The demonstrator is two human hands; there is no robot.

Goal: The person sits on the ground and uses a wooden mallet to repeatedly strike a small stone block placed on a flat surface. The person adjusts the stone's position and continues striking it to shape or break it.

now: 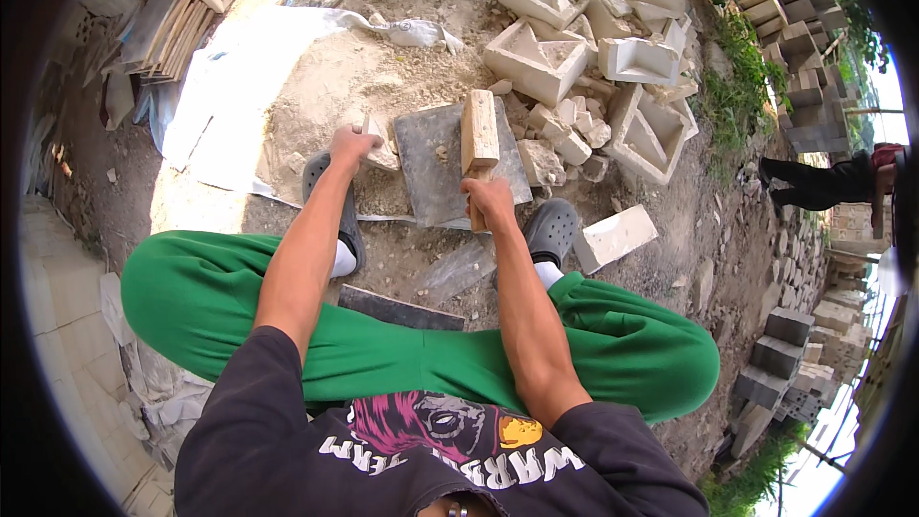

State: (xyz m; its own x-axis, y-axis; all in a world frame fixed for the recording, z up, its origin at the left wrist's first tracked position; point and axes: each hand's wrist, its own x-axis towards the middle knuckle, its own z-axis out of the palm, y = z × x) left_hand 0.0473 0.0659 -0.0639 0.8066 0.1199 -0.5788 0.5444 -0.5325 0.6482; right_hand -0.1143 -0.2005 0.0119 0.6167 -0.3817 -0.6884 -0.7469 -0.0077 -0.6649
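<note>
Single view. Your head camera looks steeply down and forward over your chest and knees, with both forearms entering from the lower edge. It sits close: your left hand (350,146) and right hand (490,199) fall near picture centre, by the grey slab (436,168). Fisheye rim bends the block stacks (799,48) at right. No second view to overlap.

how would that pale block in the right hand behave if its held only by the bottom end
The pale block looks like cut stone, so probably rigid and heavy for its size. The right hand grips only its lower end while it stands upright over the grey slab, so it may feel top-heavy. Its chalky, dusty surface and nearby broken pieces suggest it could chip.
</note>
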